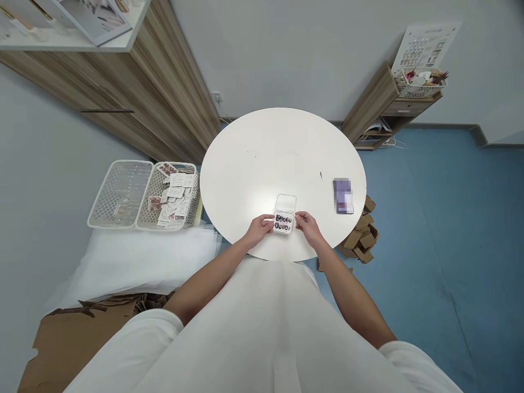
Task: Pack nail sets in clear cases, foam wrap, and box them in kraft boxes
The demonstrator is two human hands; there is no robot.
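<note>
A small clear plastic case (283,231) is at the front of the round white table (262,142), its transparent lid (285,203) raised and tilted back away from me. Two rows of small dark, shiny oval pieces (283,219), which look like press-on nails, fill the inside. My left hand (261,228) pinches the left side of the case between thumb and fingers. On the other side, my right hand (307,225) has its fingertips closed on the right edge near the hinge. The undersides of the fingers are hidden.
A phone-like purple item (343,196), partly pixelated, lies at the table's right. White baskets (141,218) with printed cards stand left, beside white sheets (151,256). Cardboard boxes (362,237) sit on the floor at right. Wooden cabinets (172,82) stand behind.
</note>
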